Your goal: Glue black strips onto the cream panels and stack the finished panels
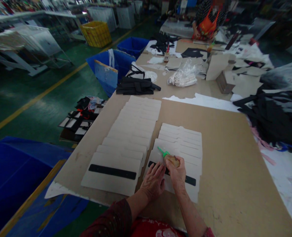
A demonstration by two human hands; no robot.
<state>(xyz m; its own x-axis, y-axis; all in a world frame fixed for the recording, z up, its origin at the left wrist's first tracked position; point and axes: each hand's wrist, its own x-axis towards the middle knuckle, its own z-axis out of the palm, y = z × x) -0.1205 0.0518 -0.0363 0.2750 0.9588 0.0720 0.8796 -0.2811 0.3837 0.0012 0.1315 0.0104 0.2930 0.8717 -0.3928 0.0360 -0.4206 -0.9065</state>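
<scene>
My right hand (177, 174) is closed around a small glue bottle (171, 159) with a green nozzle pointing up and left. It rests over a black strip (190, 180) on the nearest white card (195, 192) of the right-hand stack. My left hand (153, 181) lies flat beside it with fingers spread, pressing on the same card and strip. To the left, a longer overlapping row of white cards (133, 131) ends in a front card (111, 179) bearing a black strip (112, 171).
The cards lie on a brown board (229, 148) over the table. Black fabric (276, 115) is heaped at the right, black strips (136, 87) and a plastic bag (184, 77) farther back. Blue bins (111, 70) stand left. Another person (207, 19) works at the far end.
</scene>
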